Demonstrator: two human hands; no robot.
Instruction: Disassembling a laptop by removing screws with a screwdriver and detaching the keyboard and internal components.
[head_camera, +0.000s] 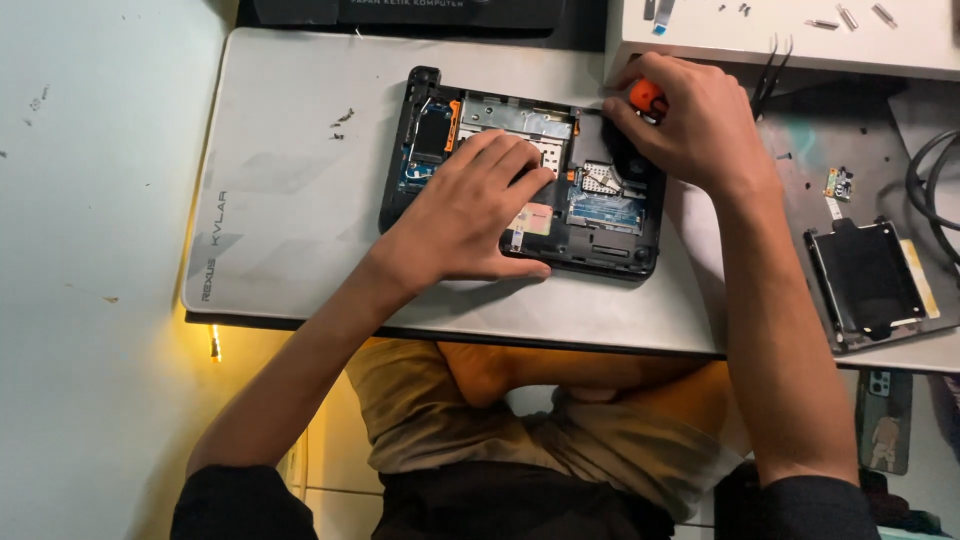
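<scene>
An opened black laptop base (423, 108) lies on a grey desk mat (290, 190), its circuit boards and metal plates exposed. My left hand (470, 215) rests flat on the middle of the base, fingers spread over the boards, holding nothing. My right hand (690, 120) grips a screwdriver with an orange handle (647, 97) at the base's far right corner; its thin shaft points left along the far edge.
A black drive caddy (865, 280) and a small green board (838, 183) lie to the right. Black tweezers (770, 65) and several loose screws sit near a white tray (780, 40). Cables curl at the right edge. A phone (885, 420) lies below the desk edge.
</scene>
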